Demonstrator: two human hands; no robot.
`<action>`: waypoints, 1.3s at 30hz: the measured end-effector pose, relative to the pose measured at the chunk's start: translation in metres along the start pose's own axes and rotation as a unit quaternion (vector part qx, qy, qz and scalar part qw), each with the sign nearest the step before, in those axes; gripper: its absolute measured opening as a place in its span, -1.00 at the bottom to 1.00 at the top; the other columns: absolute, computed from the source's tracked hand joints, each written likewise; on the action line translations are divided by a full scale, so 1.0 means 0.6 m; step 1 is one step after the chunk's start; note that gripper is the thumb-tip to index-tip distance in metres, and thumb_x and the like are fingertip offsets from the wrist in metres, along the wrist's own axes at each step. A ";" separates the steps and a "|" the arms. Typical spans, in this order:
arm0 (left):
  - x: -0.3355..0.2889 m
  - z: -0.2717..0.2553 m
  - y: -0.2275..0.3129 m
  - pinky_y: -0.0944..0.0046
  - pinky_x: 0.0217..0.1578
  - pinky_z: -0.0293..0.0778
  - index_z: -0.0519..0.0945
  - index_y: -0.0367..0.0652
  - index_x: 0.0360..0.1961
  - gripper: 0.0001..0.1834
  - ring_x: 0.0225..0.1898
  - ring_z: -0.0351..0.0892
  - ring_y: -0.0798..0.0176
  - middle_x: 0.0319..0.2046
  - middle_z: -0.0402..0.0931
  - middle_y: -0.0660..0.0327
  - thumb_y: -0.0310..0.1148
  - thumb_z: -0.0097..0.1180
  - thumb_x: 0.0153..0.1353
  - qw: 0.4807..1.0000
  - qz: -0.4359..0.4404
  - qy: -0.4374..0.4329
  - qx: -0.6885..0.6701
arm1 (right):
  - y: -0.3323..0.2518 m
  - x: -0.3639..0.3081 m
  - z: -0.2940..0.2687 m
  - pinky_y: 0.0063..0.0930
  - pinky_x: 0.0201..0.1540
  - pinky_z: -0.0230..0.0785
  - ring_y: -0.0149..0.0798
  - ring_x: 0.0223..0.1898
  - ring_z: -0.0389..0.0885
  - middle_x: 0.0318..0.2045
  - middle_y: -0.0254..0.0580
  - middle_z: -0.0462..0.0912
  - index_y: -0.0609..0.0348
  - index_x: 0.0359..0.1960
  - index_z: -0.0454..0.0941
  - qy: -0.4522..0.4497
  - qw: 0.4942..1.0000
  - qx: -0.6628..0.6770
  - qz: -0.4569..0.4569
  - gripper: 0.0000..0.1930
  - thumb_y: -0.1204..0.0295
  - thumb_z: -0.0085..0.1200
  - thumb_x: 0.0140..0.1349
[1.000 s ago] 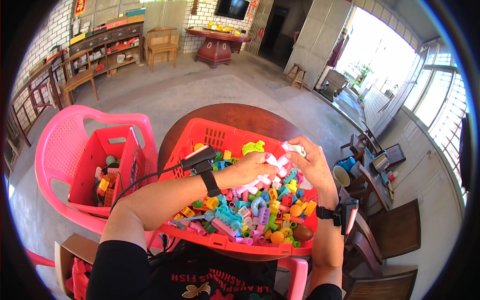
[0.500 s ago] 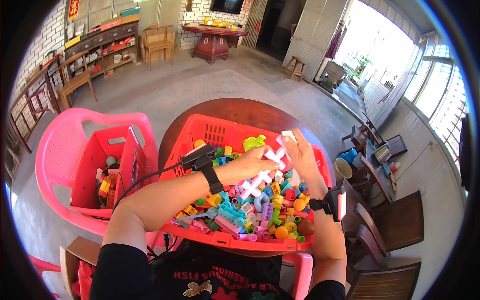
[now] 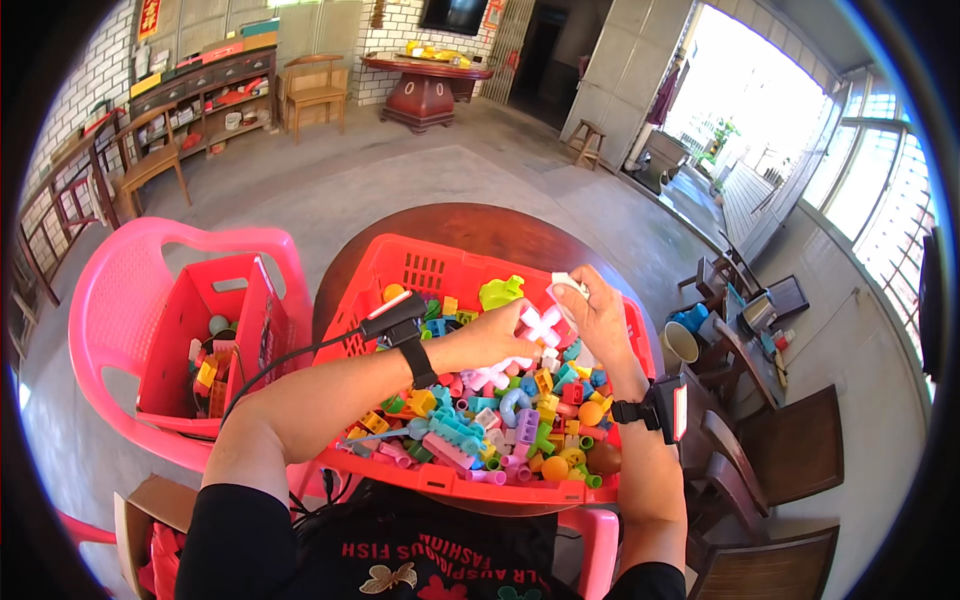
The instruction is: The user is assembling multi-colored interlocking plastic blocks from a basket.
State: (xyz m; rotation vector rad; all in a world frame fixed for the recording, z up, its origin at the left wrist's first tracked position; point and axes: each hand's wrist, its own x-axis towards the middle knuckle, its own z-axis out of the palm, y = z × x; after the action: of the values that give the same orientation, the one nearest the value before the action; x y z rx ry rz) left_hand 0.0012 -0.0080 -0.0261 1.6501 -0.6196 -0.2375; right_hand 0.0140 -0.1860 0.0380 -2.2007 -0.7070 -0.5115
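Over a red plastic basket [image 3: 420,478] full of mixed toy building pieces, both of my hands are raised close together. My left hand [image 3: 492,338] is closed on a pale pink cross-shaped connector [image 3: 542,326]. More pale pink [image 3: 486,376] shows below that hand, and whether it is joined to the cross is hidden. My right hand [image 3: 598,312] pinches a small white block [image 3: 566,284] just right of the pink cross. I cannot tell whether the block and cross touch. Each wrist carries a strapped-on black device.
The basket stands on a round dark wooden table [image 3: 470,222]. To the left, a pink plastic chair [image 3: 100,300] holds a red bin [image 3: 180,350] with more toy pieces. A black cable [image 3: 290,362] runs from the left wrist device. Dark wooden chairs [image 3: 800,450] stand at right.
My left hand has turned and shifted slightly, so the pink chain's lower part is more covered. The right hand has moved a little down, bringing the white block into clearer view.
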 end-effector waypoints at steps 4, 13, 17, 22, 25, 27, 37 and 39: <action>-0.015 0.018 0.029 0.18 -0.24 0.46 0.14 -0.21 0.17 -0.24 -0.19 0.54 0.07 -0.11 0.43 -0.06 -0.25 0.25 0.00 0.958 0.094 0.082 0.259 | 0.039 0.006 0.001 -0.41 -0.52 0.22 -0.24 -0.61 0.34 -0.68 -0.03 0.35 0.27 -0.43 0.37 0.050 0.998 0.026 0.033 -0.74 0.28 0.00 0.21; -0.009 0.029 0.021 0.26 -0.37 0.44 0.19 -0.18 0.13 -0.49 -0.39 0.51 0.23 -0.18 0.44 0.08 -0.46 -0.04 0.13 0.993 0.034 0.081 0.080 | 0.027 0.004 -0.014 -0.70 -0.59 0.19 -0.61 -0.58 0.32 -0.48 -0.45 0.47 0.17 -0.17 0.48 -0.077 0.911 0.354 0.195 -0.74 0.25 -0.09 0.28; -0.015 0.007 0.047 0.36 -0.47 0.35 0.28 -0.19 0.00 -0.66 -0.55 0.38 0.38 -0.54 0.39 0.26 -0.39 -0.09 0.18 0.984 -0.026 0.021 -0.172 | 0.027 0.003 -0.009 -0.73 -0.27 0.28 -0.60 -0.32 0.41 -0.40 -0.46 0.49 0.14 -0.11 0.48 -0.063 0.940 0.326 0.084 -0.74 0.31 0.01 0.23; -0.018 0.008 0.057 0.30 -0.42 0.40 0.41 -0.18 -0.30 -0.80 -0.57 0.38 0.37 -0.66 0.29 0.32 -0.25 -0.06 0.20 0.923 -0.080 -0.124 -0.355 | 0.028 0.004 -0.013 -0.69 -0.28 0.29 -0.59 -0.32 0.41 -0.35 -0.45 0.52 0.12 -0.17 0.49 -0.056 0.953 0.298 -0.019 -0.76 0.48 0.17 0.09; -0.026 0.004 0.061 0.28 -0.40 0.44 0.44 -0.19 -0.27 -0.77 -0.53 0.45 0.35 -0.63 0.38 0.30 -0.24 -0.06 0.20 0.922 -0.100 -0.174 -0.330 | 0.006 0.003 -0.018 -0.64 -0.39 0.30 -0.57 -0.41 0.42 -0.46 -0.49 0.51 0.12 -0.28 0.50 -0.124 0.967 0.220 0.036 -0.85 0.45 0.16 0.10; -0.027 0.001 0.061 0.29 -0.39 0.47 0.45 -0.19 -0.16 -0.71 -0.47 0.51 0.32 -0.55 0.47 0.26 -0.22 -0.04 0.20 0.937 -0.118 -0.201 -0.261 | 0.006 0.005 -0.007 -0.54 -0.46 0.31 -0.44 -0.52 0.47 -0.63 -0.31 0.48 0.19 -0.40 0.49 -0.095 0.972 0.213 0.039 -0.84 0.39 0.17 0.09; -0.017 0.010 0.040 0.34 -0.25 0.47 0.27 -0.20 0.10 -0.56 -0.15 0.48 0.34 -0.11 0.45 0.19 -0.31 0.02 0.23 0.994 -0.037 -0.075 -0.073 | 0.068 0.012 -0.035 -0.27 -0.34 0.37 0.06 -0.40 0.55 -0.46 0.13 0.55 0.27 -0.31 0.54 0.091 0.992 -0.002 0.085 -0.71 0.24 0.05 0.16; -0.013 0.010 0.029 0.32 -0.28 0.49 0.29 -0.23 0.05 -0.60 -0.21 0.51 0.34 -0.16 0.47 0.15 -0.44 0.05 0.19 0.989 -0.063 -0.053 -0.123 | 0.077 0.008 -0.028 -0.24 -0.32 0.37 0.13 -0.37 0.51 -0.44 0.15 0.54 0.29 -0.31 0.51 0.096 0.993 0.021 0.066 -0.66 0.19 0.04 0.17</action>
State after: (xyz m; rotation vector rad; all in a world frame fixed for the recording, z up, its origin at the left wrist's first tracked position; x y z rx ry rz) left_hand -0.0126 -0.0099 -0.0117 1.4460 -0.5422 -0.4787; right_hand 0.0443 -0.2232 0.0265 -2.1087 -0.4624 -0.6244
